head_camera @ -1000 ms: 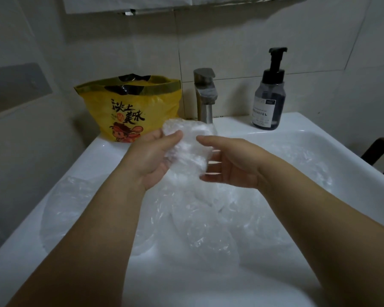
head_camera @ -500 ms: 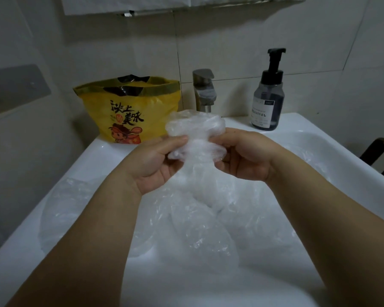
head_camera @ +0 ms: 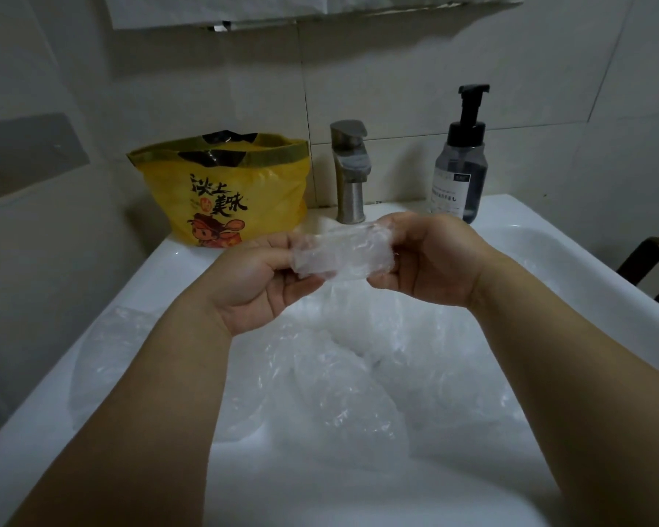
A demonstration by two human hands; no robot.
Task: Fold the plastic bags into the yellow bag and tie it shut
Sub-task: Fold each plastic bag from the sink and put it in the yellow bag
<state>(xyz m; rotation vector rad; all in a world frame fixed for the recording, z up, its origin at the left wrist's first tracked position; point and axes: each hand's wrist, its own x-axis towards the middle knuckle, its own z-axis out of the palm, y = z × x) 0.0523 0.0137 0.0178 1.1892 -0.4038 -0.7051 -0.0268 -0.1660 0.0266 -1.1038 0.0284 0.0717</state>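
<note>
A clear plastic bag [head_camera: 343, 252] is stretched flat between my hands above the sink. My left hand [head_camera: 259, 283] pinches its left end and my right hand [head_camera: 430, 260] pinches its right end. The rest of that bag trails down into a heap of clear plastic bags [head_camera: 350, 382] lying in the basin. The yellow bag [head_camera: 225, 188], printed with black characters and a cartoon figure, stands open on the sink's back left corner, apart from both hands.
The white sink [head_camera: 586, 283] fills the lower view. A steel faucet [head_camera: 350, 173] stands at the back centre and a dark pump bottle [head_camera: 461, 169] to its right. Tiled walls close in behind and at left. A dark chair part [head_camera: 655, 260] shows at right.
My hands have flattened the bunched top of the clear bag into a folded strip held between them. One second ago my right hand was open beside the bag; now it pinches it.
</note>
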